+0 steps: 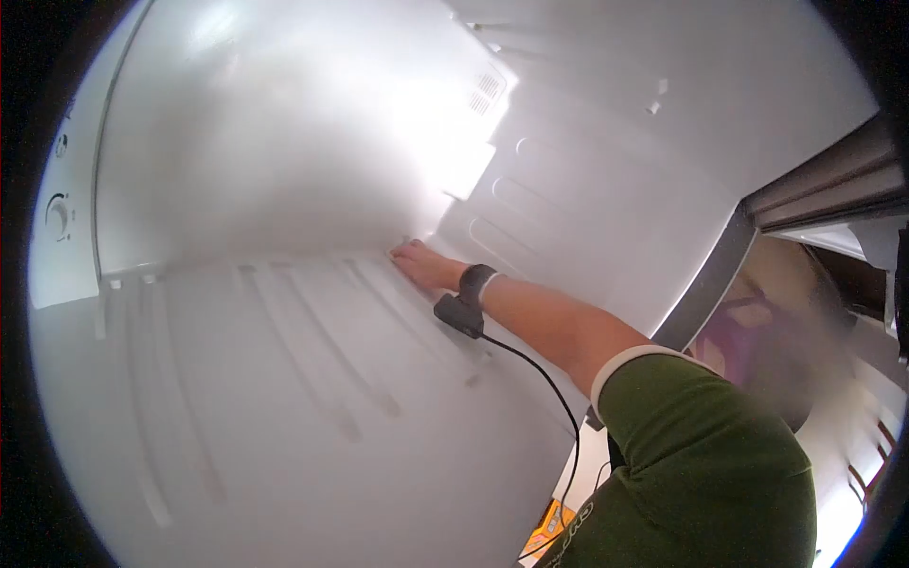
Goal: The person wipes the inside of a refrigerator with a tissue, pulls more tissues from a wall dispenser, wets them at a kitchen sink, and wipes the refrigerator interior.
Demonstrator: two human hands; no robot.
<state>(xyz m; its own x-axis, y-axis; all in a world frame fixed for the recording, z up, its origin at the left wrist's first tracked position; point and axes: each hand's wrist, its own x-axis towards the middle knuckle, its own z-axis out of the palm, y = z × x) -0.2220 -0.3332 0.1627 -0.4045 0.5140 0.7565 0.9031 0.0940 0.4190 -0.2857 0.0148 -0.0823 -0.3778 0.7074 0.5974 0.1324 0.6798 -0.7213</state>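
Observation:
My right hand (425, 265) reaches deep into a white fridge-like cabinet, to the corner where its ribbed wall (284, 407) meets the smooth back panel (246, 161). The fingers look bent and pressed together against that corner. Whatever they hold, if anything, is too small and pale to make out. Around the wrist sits a black strap (475, 282) with a small black box (458, 315), from which a black cable (540, 364) trails down. A green sleeve (705, 454) covers the upper arm. My left hand is out of view.
A bright light cover with a vent (486, 92) glows near the hand. Raised ribs (516, 241) mark the right wall. A control knob (59, 217) is at far left. The cabinet's dark edge (705, 275) runs beside my arm. An orange-yellow object (547, 532) lies below.

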